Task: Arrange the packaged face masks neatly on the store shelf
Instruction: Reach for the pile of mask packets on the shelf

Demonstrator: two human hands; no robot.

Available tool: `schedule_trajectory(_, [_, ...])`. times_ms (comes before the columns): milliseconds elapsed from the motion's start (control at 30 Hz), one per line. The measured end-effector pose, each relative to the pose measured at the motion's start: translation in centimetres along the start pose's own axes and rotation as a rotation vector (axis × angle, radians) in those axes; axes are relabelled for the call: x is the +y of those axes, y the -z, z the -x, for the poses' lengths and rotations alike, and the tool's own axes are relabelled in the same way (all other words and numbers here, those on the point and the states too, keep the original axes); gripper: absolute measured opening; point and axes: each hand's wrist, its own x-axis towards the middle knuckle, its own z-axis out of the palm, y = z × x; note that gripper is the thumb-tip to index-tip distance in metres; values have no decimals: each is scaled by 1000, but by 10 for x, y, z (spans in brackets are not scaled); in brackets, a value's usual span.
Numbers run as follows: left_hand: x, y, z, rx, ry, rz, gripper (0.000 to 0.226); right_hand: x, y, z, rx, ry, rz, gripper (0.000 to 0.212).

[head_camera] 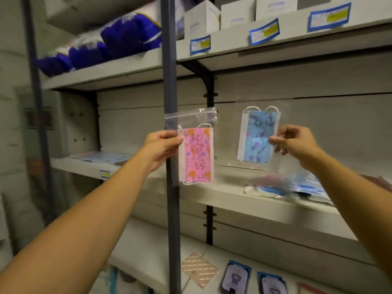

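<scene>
- Head camera is looking forward, slightly upward, at arm's reach from the store shelf [244, 200].
- Single view; both forearms are entering from below.

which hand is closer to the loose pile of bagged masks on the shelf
Right. The right hand, pinching the blue mask bag, is just above the pile; the left hand, holding the pink mask bag, is farther left.

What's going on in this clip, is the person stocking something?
A person stands at a store shelf holding up two bagged face masks. The left hand pinches the pink floral mask packet by its edge; the right hand pinches the blue patterned mask packet. A loose pile of mask packets lies on the shelf below the right hand, not yet tidied.
</scene>
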Motion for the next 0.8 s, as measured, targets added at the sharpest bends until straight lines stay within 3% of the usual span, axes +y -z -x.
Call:
schedule_trajectory(333, [39,183,50,289,-16,-123,19,-54,-113,50,-142,-13,-13,18])
schedule_trajectory(800, [49,339,83,516,26,-222,18,-96,-266,94,-260,-69,-31,21])
